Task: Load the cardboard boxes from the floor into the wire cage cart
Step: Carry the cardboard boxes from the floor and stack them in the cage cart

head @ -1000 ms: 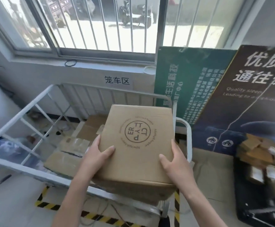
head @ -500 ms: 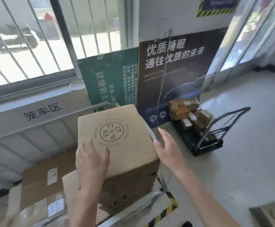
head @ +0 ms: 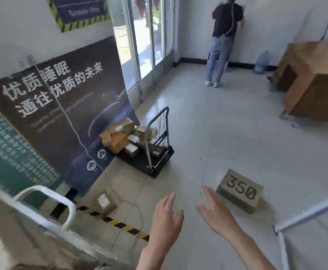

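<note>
- 350 box (head: 240,190) sits on the floor, just past the right grip (head: 215,213) and not touched.
- Both grips are released and empty, fingers spread. The left grip (head: 167,217) is farther from the box than the right.
- My read: small closed carton, stiff board, likely light. Dry cardboard, so not slippery.
- No handles visible, so I'd put palms on two opposite sides or fingers under the bottom edges.
- Small box (head: 105,203) with a white label lies on the floor left of the 350 box, by the hazard tape (head: 118,225). Probably also to load.
- Cart rail (head: 48,203) is well left of the 350 box, beyond the tape.
- White frame (head: 305,215) is near the box's right side and could snag an elbow on the lift.
- Trolley (head: 155,152) with small parcels stands beyond the box, against the poster (head: 61,106). Looks off the carry path.
- Big carton (head: 313,80) and a person (head: 222,41) are far beyond the box, not in the way.
</note>
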A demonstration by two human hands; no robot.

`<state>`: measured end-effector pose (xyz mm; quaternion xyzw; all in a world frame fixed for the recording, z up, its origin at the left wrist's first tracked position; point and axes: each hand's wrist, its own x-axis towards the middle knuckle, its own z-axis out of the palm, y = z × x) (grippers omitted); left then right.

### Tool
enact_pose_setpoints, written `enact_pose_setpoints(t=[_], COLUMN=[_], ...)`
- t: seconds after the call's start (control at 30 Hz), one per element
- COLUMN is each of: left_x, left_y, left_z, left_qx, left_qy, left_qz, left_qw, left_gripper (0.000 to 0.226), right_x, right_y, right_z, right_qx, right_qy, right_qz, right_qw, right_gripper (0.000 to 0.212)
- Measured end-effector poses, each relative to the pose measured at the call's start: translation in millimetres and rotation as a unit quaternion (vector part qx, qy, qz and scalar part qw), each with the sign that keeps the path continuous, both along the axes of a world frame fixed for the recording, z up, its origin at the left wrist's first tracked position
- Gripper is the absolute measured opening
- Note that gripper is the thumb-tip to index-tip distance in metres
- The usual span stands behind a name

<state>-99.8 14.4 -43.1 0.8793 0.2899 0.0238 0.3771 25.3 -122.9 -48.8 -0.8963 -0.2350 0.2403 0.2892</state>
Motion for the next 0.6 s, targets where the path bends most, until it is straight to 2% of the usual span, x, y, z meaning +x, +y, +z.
enact_pose_setpoints(t=[0.13,0.27,0.4,0.6], left_x=[89.6,149.4,207.4,316.9], left_y=[-73.3,-125.4,-143.0,-137.2], left_z=[-23.0,-34.7,-54.7,-97.7], left_qx=[-0.051,-0.089,-0.094,-0.122], left_qy=[0.028,0.053,0.093,0.126], left_qz=[-0.109,-0.189,-0.232,-0.234], left_qw=[0.992,0.977,0.964,0.956], left_gripper=[0.057,0.054,0.054,0.053], right_x=[60.4,95.0,130.5,208.2], right_y=[-95.2,-155.5,-180.7,-184.8], right_z=[-25.5,-42.8,-59.0,-97.3], right_qx=[-0.050,-0.038,-0.039,-0.009], right_qy=[0.051,0.111,0.152,0.188], right_qz=[-0.106,-0.208,-0.263,-0.307], right_qw=[0.992,0.971,0.952,0.933], right_gripper=[0.073,0.075,0.077,0.074])
